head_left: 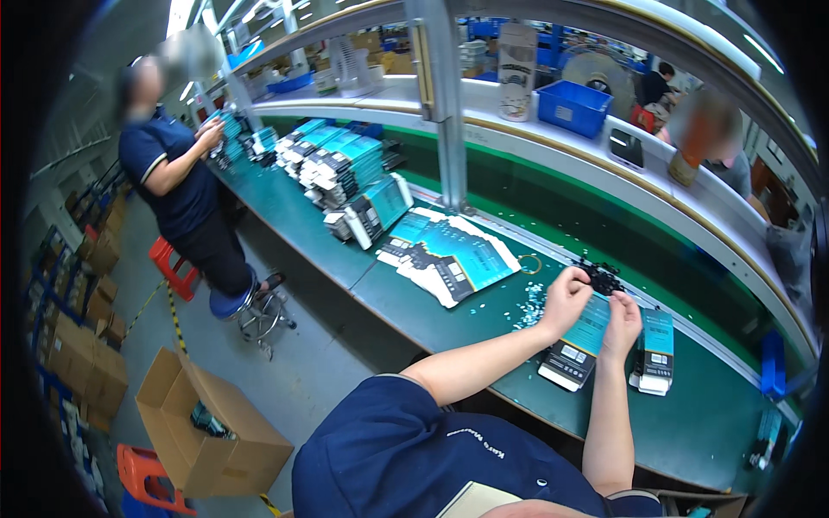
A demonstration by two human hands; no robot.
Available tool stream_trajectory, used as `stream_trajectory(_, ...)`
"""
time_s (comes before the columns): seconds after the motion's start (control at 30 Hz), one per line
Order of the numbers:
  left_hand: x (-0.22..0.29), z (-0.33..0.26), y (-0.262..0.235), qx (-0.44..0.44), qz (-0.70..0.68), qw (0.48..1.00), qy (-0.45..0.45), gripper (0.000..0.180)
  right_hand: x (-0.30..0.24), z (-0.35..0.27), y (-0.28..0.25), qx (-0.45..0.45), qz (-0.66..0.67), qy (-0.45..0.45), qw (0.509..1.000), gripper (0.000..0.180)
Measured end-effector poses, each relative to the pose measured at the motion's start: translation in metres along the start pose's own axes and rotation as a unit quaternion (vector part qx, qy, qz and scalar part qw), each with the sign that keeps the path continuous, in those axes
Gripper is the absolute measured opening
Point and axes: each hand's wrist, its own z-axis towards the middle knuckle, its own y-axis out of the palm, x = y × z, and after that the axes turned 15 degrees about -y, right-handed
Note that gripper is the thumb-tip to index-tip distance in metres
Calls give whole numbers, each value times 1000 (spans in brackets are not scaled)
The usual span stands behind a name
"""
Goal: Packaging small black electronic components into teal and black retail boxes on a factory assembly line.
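Both my hands are raised over the right part of the green workbench, fingers closed in pinches, a short gap between them. My left hand is beside a heap of small black pieces; whatever it pinches is too small to make out. My right hand is above the right edge of a teal and black printed carton, its fingertips pressed together on something I cannot make out. A second teal and black carton lies just right of that hand. Small pale scraps are scattered left of my left hand.
Printed carton sheets lie left of my hands, with stacked cartons beyond. A shelf along the back holds a blue bin. At far left a person stands at the bench. An open cardboard box sits on the floor.
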Motion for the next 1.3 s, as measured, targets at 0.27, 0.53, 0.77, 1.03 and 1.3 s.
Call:
stream_trajectory(0.27,11,-5,-2,-1,-27,999,-41,16,-12,-3,9,8,13,26,1000,15)
stream_trajectory(0.53,11,-5,3,-27,-35,999,-29,21,-14,-1,6,14,-15,36,999,22)
stream_trajectory(0.77,17,3,3,17,-23,1000,-3,29,-36,4,15,-73,8,110,991,19)
stream_trajectory(1.03,63,43,-67,111,204,972,25,28,-73,43,-43,-142,-241,125,952,33)
stream_trajectory(1.3,84,50,-138,77,708,675,-192,89,-80,59,-113,-81,-669,136,726,59)
